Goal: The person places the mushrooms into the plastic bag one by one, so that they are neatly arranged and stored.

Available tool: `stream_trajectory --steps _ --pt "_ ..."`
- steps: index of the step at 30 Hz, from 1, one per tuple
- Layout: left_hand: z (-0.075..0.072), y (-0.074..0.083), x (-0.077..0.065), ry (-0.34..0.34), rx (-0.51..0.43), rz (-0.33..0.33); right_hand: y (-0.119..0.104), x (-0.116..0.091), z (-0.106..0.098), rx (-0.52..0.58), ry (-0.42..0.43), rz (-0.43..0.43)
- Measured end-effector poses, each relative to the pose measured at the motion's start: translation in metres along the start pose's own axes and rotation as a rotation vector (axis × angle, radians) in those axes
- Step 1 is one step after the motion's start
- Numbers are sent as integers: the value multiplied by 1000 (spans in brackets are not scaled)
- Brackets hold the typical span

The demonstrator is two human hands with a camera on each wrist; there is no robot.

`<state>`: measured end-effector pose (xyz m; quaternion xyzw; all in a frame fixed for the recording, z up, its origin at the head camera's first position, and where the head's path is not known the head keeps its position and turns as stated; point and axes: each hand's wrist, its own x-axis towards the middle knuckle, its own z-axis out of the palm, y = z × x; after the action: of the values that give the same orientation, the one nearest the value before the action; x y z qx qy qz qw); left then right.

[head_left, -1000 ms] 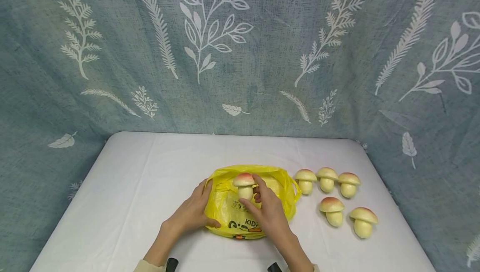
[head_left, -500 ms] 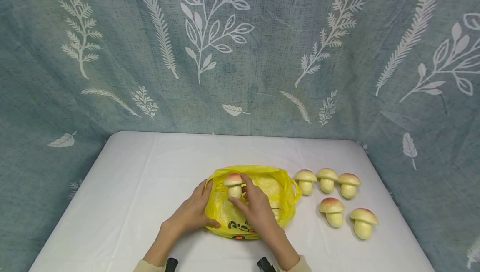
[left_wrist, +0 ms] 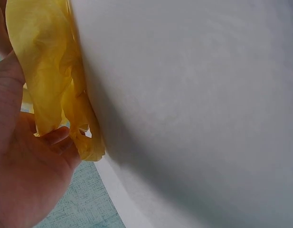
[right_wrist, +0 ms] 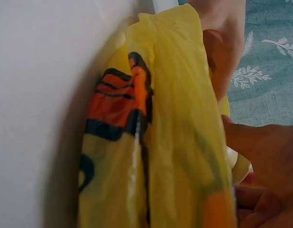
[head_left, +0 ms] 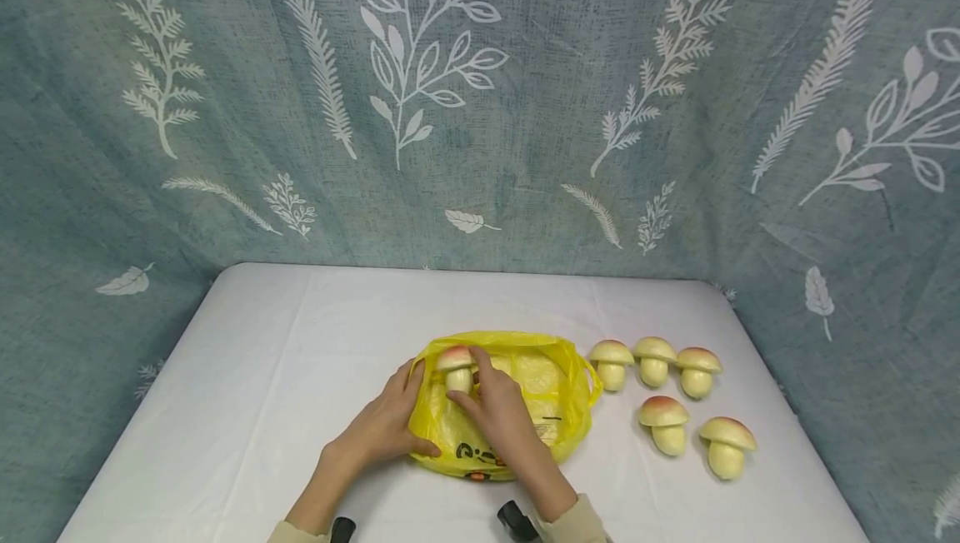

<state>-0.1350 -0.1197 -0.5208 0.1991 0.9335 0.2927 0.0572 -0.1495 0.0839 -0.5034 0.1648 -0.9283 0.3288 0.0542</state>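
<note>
A yellow plastic bag [head_left: 543,376] lies with its mouth spread on the white table. At its left side my left hand [head_left: 382,422] holds the rim, thumb at the front and fingers farther back. The left wrist view shows the bag's edge [left_wrist: 44,61] hanging over this hand's fingers. Over the bag's mouth, near its left rim, my right hand [head_left: 498,410] pinches a toy mushroom [head_left: 455,360] with a reddish cap and pale stem. It stands upright between thumb and forefinger. In the right wrist view, the bag's printed side hides most of the mushroom.
Several similar toy mushrooms stand to the bag's right, among them a red-capped one [head_left: 664,424] and a paler one [head_left: 727,447]. The nearest [head_left: 611,363] is close to the bag's handle. A patterned blue-green cloth [head_left: 480,193] hangs behind the white table [head_left: 225,410].
My right hand has moved left across the bag's mouth, carrying the toy mushroom toward the left rim. My left hand has stayed in place on the bag.
</note>
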Motion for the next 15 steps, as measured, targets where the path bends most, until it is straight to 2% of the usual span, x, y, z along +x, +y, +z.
stream_trajectory --steps 15 --pt "2 -1 -1 4 -1 8 -1 9 12 -26 35 -23"
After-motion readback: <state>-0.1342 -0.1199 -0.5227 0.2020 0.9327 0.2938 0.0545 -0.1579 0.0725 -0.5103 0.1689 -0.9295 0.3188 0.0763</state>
